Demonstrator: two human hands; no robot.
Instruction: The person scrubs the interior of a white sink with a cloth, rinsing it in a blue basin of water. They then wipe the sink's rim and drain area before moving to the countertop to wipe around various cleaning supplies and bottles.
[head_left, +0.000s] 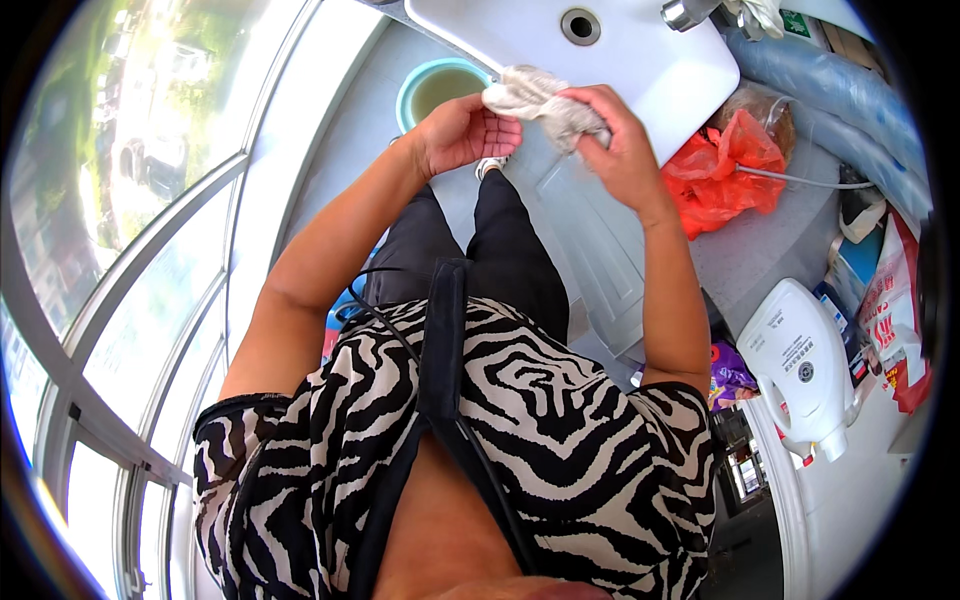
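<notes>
A damp-looking, off-white and grey cloth (536, 99) stretches between my two hands, beside the front edge of the white sink (480, 30). My right hand (619, 146) grips its bunched right end, thumb and fingers closed around it. The cloth's left end lies against the thumb and upper fingers of my left hand (466, 139). That palm faces up with its fingers slightly curled; whether they pinch the cloth is hidden. Below and left of the sink, a light-teal basin (406, 97) on the floor holds murky water (448, 88).
A metal faucet (686, 13) overhangs the sink, which has a round drain (580, 27). Right of it lie a red plastic bag (724, 180) and rolled blue plastic sheeting (840, 90). A white detergent jug (795, 352) stands nearer me. Windows (157, 217) line the left side.
</notes>
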